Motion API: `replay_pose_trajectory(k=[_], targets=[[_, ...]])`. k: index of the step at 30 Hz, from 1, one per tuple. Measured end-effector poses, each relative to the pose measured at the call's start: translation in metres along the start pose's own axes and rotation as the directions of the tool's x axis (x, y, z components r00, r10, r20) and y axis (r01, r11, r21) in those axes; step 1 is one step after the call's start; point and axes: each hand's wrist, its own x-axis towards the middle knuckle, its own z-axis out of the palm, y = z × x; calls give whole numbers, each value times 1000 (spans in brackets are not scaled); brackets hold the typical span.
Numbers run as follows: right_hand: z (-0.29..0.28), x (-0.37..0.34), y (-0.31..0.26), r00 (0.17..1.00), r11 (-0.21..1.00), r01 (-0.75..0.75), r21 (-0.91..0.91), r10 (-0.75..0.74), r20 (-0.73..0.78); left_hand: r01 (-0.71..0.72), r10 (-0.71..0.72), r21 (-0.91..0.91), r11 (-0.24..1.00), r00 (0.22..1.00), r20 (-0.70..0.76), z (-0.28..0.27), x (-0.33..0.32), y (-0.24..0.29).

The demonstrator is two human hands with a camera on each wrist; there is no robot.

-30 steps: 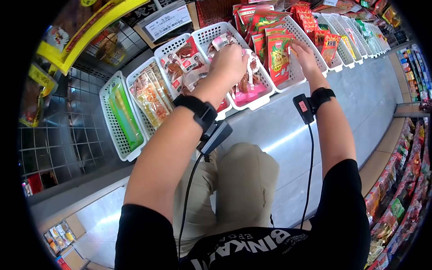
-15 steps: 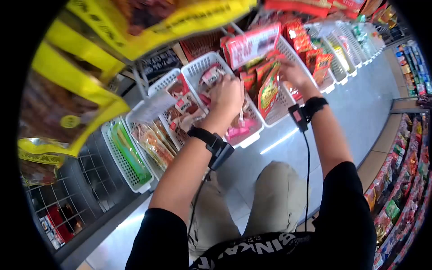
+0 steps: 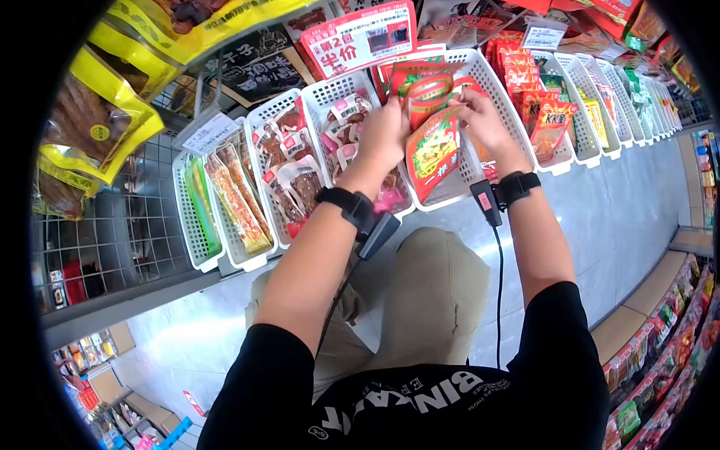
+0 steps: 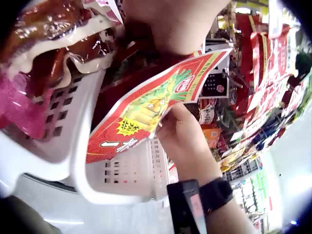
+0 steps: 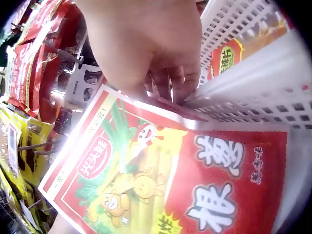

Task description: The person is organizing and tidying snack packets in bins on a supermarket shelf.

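A red snack packet (image 3: 433,154) with a green and yellow picture leans forward in a white basket (image 3: 450,196). My right hand (image 3: 484,124) grips its right edge, thumb at the front; in the right wrist view the fingers of that hand (image 5: 173,80) curl behind the packet (image 5: 229,141). My left hand (image 3: 384,139) holds the packets at their upper left edge, its fingertips mostly hidden. More red packets (image 3: 424,79) stand upright behind the front one. In the left wrist view the packet (image 4: 141,112) slants between both hands.
To the left are baskets of packed meat snacks (image 3: 300,184), long flat packs (image 3: 238,199) and a green pack (image 3: 199,191). KK packets (image 3: 551,131) fill the basket to the right. A pink price sign (image 3: 360,37) and yellow hanging bags (image 3: 94,112) overhang the row.
My left hand has moved right, from over the meat snack basket to the red packets. The right hand keeps by the front packet, which now tilts forward and left. The head view has shifted.
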Motion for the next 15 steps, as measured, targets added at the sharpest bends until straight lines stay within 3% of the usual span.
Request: replay_pose_trajectory(k=[1,5,6,7,9,12,13,15], targets=[[2,0,-9,999,999,36,-26,-36,6,-68,67,-23,997,996,-65,2,6,-3],[7,-7,-14,996,999,-35,-26,33,-80,-72,78,-198,978,997,20,3,25,-19],[7,-3,-12,994,990,62,-130,-74,-86,-73,78,-193,978,997,17,4,31,-23],[7,-2,-10,994,989,59,-134,-71,-83,-74,78,-190,979,997,16,6,36,-27],[10,0,-10,979,925,46,-378,-116,-165,-72,75,-181,981,997,8,9,40,-30],[17,-2,-19,969,871,27,-490,-144,-203,-73,81,60,996,985,-150,7,35,-25],[20,-3,-24,963,833,32,-552,-174,-206,58,-49,58,997,987,-154,2,32,-21],[25,2,-22,945,799,16,-601,-209,-253,61,-61,-10,998,951,-304,-5,25,-21]])
